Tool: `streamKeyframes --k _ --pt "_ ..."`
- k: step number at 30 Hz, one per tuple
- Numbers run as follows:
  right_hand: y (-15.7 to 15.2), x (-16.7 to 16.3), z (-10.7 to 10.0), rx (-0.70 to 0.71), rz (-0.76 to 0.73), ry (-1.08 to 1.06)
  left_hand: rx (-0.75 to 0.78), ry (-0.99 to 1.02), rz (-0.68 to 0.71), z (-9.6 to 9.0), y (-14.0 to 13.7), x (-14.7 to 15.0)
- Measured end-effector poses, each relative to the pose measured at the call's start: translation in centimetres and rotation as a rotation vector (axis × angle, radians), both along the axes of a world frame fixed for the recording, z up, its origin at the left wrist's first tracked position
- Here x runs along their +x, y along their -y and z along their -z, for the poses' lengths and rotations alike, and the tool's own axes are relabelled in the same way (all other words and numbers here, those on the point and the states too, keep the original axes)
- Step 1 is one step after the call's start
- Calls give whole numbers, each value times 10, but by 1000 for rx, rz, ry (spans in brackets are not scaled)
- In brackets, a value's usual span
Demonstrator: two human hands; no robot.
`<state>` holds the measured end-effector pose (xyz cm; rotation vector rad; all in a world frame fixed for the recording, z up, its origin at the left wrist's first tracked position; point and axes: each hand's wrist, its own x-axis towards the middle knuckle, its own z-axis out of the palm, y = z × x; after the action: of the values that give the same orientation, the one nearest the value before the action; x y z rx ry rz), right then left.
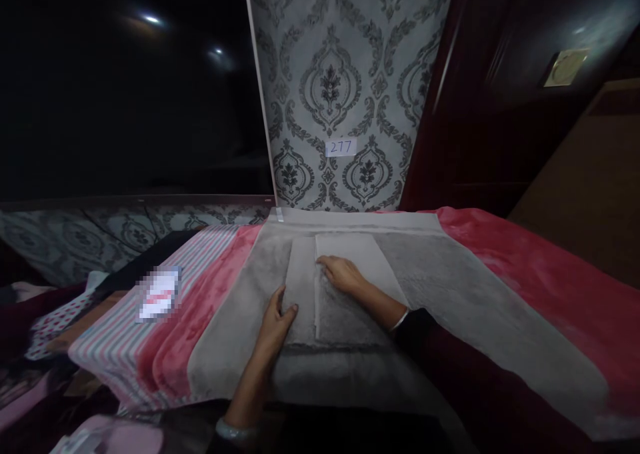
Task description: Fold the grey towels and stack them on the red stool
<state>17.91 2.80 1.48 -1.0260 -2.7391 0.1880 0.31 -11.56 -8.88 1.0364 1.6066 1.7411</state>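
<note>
Grey plush is lying beneath both hands on my feed. My right hand (345, 275) is touching the inner edge of the folded grey plush panel (303, 274) near its far end; whether its fingertips are pinching or merely pressing, I am not managing to tell. My left hand (274, 321) is spreading thumb and forefinger at the panel's left edge, gripping nothing that I am seeing. I am judging that steady left-hand pressure would be serving best, with the right drawing that inner edge straight and flattening the pile evenly. The panel is resting left of centre on a larger grey plush cloth (460, 294), just beside its far border. Red plush fabric (525, 261) is extending past the cloth's right edge; striped fabric (115, 334) is lying beyond its left.
</note>
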Motion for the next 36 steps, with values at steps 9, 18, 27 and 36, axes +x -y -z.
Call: streamKeyframes --k 9,18,27,36 --pt "9 21 34 -64 -44 123 -29 49 35 -11 4 5" --pt "23 29 23 -195 -1 19 -116 -1013 -19 -70 12 48" --pt "16 89 44 -37 234 36 -421 -1253 499 -67 -4 78" --pt "19 91 45 -34 138 6 -280 -1085 578 -91 -108 79"
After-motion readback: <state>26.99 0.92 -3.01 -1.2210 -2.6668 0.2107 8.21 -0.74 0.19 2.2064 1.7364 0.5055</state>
